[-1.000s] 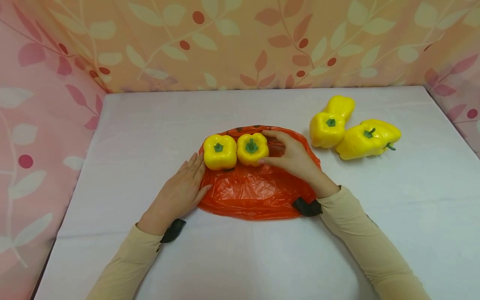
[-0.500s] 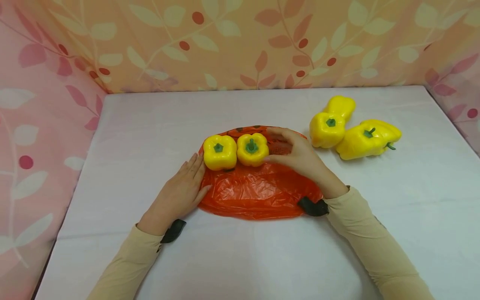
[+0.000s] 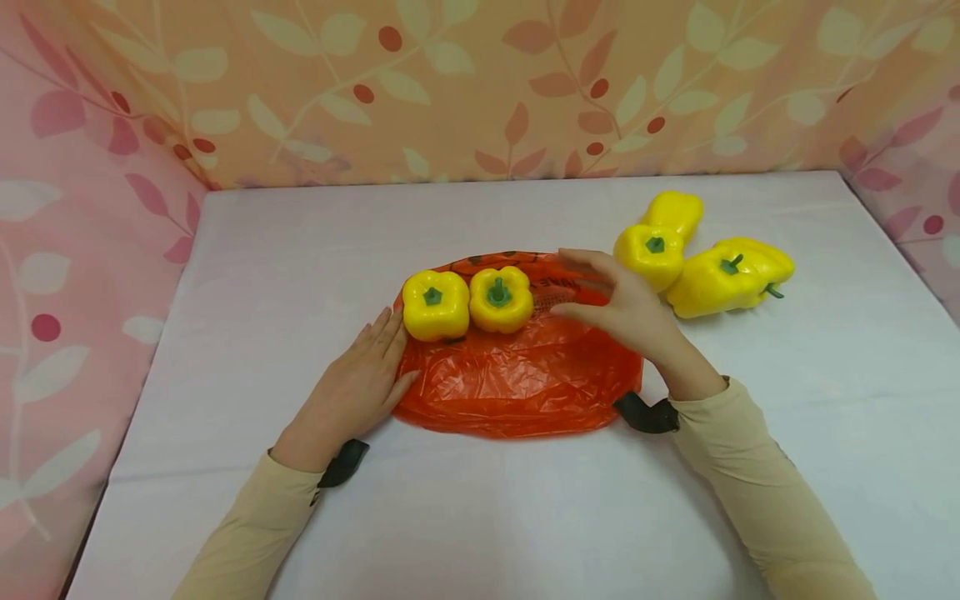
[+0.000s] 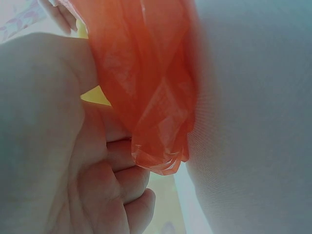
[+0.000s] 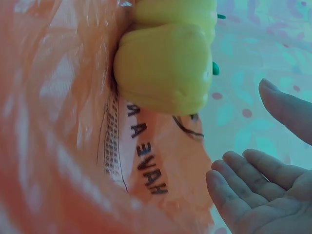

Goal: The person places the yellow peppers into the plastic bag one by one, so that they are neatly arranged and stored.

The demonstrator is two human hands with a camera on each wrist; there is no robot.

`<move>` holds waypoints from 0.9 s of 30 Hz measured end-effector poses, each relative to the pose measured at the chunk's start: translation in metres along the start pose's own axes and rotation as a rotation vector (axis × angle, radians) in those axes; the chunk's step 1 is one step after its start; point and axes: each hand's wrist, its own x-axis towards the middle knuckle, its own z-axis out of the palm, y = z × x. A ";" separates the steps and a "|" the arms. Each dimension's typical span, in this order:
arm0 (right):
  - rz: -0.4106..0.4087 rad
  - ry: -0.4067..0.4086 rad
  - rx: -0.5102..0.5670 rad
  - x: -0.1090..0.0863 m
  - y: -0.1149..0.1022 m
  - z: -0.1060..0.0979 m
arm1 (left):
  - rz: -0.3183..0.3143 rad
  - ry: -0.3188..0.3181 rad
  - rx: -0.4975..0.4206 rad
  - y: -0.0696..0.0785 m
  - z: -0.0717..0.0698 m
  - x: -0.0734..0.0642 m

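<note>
Two yellow bell peppers stand side by side, stems up, on a flattened red plastic bag (image 3: pixel 517 375). My left hand (image 3: pixel 360 367) lies at the bag's left edge, fingers straight, with fingertips right beside the left pepper (image 3: pixel 436 307). In the left wrist view the bag (image 4: pixel 151 87) bunches against those fingers. My right hand (image 3: pixel 630 304) is over the bag's right part, thumb and fingers spread around nothing. A gap separates it from the right pepper (image 3: pixel 501 300). Black printed letters on the bag show in the right wrist view, below the nearer pepper (image 5: pixel 163 68).
More yellow bell peppers (image 3: pixel 708 279) lie in a cluster at the right, just beyond my right hand. A white cloth (image 3: pixel 480 517) covers the table. Leaf-patterned fabric (image 3: pixel 465 100) rises along the back and sides.
My right hand has let go of the right pepper and drawn back to the right, uncovering print on the bag. My left hand and both peppers on the bag have stayed in place.
</note>
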 end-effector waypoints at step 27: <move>0.010 0.225 -0.029 -0.039 0.008 -0.047 | -0.001 -0.003 -0.016 0.000 -0.001 0.000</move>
